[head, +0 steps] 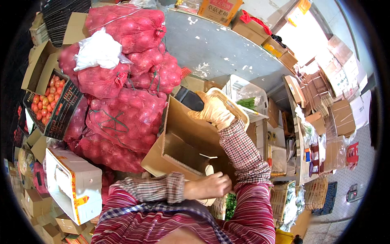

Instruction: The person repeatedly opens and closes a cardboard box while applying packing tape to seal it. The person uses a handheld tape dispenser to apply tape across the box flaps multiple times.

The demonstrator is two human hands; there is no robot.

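My right hand [215, 110], in a pale yellow glove, is over the far end of an open cardboard box [195, 131]. Its thumb and fingers lie on either side of the end of a black, round-ended object [188, 99]; whether they grip it is unclear. Right beside the glove is a cream plastic basket [233, 105]. My bare left hand [210, 184] is curled in front of my chest, above the box's near side. What its fingers may hold is hidden. A small pale piece [209, 170] shows just beyond its knuckles.
Stacked red mesh sacks of onions [125, 119] rise at left, beside a black crate of tomatoes [58, 113]. A white foam box [76, 186] stands nearer. At right are a white basket with greens [243, 88] and a loaded shelf [300, 146].
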